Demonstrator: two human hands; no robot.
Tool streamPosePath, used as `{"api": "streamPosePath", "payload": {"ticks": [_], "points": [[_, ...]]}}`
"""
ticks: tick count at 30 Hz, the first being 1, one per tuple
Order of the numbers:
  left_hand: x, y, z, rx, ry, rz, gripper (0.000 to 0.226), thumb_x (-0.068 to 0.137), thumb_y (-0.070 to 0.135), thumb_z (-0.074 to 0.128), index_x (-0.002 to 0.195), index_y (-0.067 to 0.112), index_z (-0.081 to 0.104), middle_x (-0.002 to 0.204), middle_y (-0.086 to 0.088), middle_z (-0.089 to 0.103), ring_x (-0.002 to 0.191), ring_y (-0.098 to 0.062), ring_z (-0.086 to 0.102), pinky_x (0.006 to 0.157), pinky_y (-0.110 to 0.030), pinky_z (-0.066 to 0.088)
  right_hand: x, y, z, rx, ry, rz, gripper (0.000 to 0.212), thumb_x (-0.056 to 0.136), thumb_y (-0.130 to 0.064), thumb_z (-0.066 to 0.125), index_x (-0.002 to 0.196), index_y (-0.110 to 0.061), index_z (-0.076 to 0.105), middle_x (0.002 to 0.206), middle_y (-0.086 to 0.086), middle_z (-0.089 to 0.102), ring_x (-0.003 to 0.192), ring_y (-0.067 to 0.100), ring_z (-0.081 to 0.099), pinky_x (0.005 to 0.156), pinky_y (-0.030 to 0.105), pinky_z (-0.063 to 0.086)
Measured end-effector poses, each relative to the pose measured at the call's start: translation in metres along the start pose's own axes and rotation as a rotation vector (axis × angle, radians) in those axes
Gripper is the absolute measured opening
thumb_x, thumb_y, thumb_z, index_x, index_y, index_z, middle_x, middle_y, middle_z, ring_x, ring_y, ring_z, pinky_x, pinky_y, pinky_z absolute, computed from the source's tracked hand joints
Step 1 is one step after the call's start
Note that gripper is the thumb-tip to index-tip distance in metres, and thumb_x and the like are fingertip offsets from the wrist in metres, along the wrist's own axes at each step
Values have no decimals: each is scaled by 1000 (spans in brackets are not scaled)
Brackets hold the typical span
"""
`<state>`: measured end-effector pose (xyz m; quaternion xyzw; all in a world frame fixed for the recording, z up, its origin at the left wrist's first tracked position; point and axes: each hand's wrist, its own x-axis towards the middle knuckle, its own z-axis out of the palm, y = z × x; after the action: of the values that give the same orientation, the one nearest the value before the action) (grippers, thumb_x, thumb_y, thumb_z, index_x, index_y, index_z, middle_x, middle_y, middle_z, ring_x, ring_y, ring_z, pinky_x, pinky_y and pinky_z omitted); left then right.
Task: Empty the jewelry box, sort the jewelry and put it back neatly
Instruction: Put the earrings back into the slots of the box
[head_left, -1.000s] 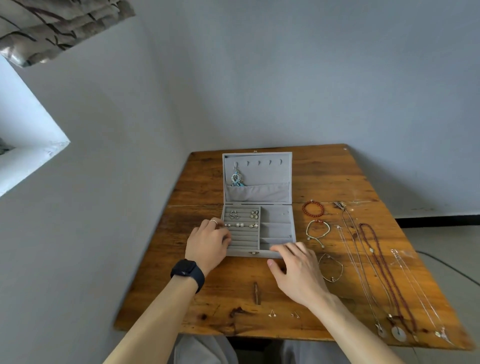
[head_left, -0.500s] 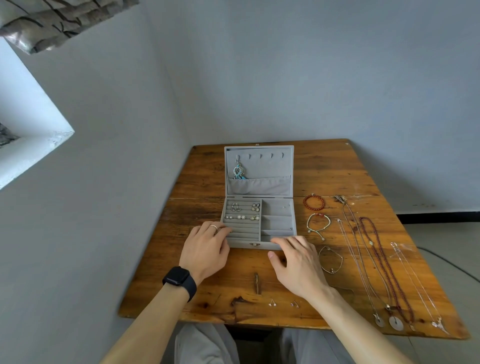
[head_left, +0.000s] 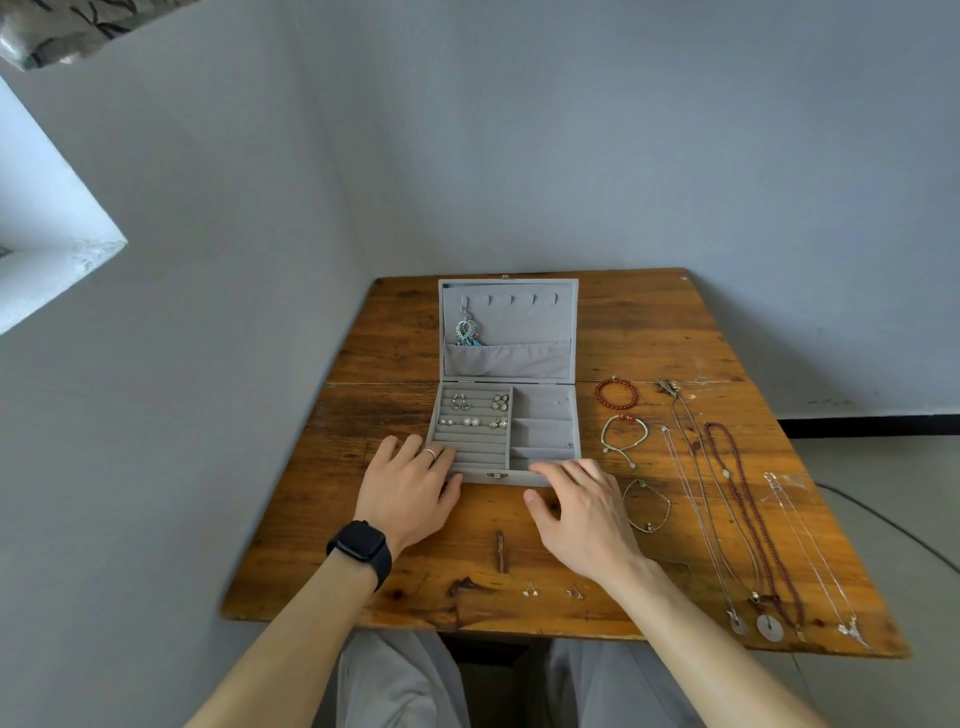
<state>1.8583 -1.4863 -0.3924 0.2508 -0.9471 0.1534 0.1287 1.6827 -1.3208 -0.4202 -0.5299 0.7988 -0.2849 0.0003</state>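
Centrally on a worn wooden desk (head_left: 649, 332), pushed into the corner of two pale walls, a grey velvet-lined jewelry box (head_left: 483, 474) is seen from above with its lid laid open and leaning back. A turquoise dangling earring (head_left: 466, 332) is hung from the leftmost hook inside the lid, above a fabric pocket. Several small earrings (head_left: 472, 410) are tucked into the far rows of the slotted left section of the tray, while the three compartments on the right appear almost bare. The left hand (head_left: 408, 491), with a ring (head_left: 429, 453) on one finger and a black watch (head_left: 360, 545) on the wrist, is laid flat with relaxed fingers against the box's near left corner, gripping nothing. The right hand (head_left: 582, 512) is likewise spread, its straight fingertips touching the box's near right edge, nothing held. Just right of the box, a red bead bracelet (head_left: 616, 393), a pale cord bracelet (head_left: 625, 434) and a thin chain bracelet (head_left: 647, 506) are set out in a column. Further right, thin silver necklaces (head_left: 696, 483) and a dark red bead necklace (head_left: 748, 509) are stretched lengthwise along the desk. Two tiny stud earrings (head_left: 530, 591) are placed near the front edge, between the forearms.
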Motion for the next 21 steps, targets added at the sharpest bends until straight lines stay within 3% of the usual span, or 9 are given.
{"api": "streamPosePath", "payload": {"ticks": [6,9,18,21], "points": [[0,7,-4,-64,-93,-75,37,94,38,52,122,18,66,114,0,69,106,-21,61,90,-40,48,1,0,-8,48,-56,-17,40,97,-40,54,133,-22,60,126,-7,65,120,15,50,101,35,40],[2,8,-5,-132,-139,-133,39,93,35,54,128,21,62,122,1,65,115,-20,57,94,-38,47,0,0,-17,128,-58,-31,39,98,-33,56,135,-20,59,130,-5,62,122,13,50,102,28,39],[3,1,-7,-174,-197,-146,46,97,32,46,142,25,52,135,1,59,126,-21,49,101,-39,42,-45,-9,-40,195,8,-46,21,95,-27,61,115,-24,68,114,-16,61,111,0,51,91,10,38],[3,-1,-8,-182,-196,-140,46,98,31,45,143,25,51,139,2,57,128,-20,47,102,-38,41,-64,-13,-39,199,-3,-48,19,94,-29,61,112,-25,69,112,-18,61,111,-1,51,91,10,38]]}}
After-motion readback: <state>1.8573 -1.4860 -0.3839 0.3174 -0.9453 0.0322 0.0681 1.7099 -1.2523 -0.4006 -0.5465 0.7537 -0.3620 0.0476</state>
